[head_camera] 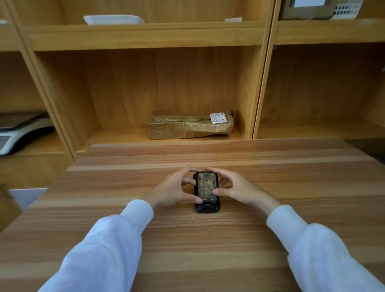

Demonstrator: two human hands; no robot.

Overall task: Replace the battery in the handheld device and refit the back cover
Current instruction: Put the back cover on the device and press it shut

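Between two hands, on a striped wooden worktop (204,247), lies a small black handheld device (207,192), flat and lengthwise, pointing away from the person. Its upper face shows a mottled yellow-brown panel (205,185) framed in black; whether this is the battery or the back cover cannot be told. A short black end of the device sticks out toward the person, past the thumbs.

The left hand (173,189) forms a curved grip around the device's left side: its fingertips (191,169) touch the far corner and its thumb lies along the near left edge. The right hand (236,188) mirrors it on the right side, fingertips (210,169) at the far edge and thumb pressed on the panel's near right corner. Both grips are grasping the device, fingers bent but not clenched into fists. Both arms wear pale, loose sleeves (106,248) that reach to the wrists.

Beyond the hands, behind the worktop's far edge, stands a wooden shelf unit (148,38). Straight ahead of the grips, in the middle compartment, sits a brown taped parcel (188,126) with a white label. Far to the left of the left grip, on a lower shelf, rests a weighing scale (11,134) with a flat platform. Above, one shelf up, lies a white tray (113,19).
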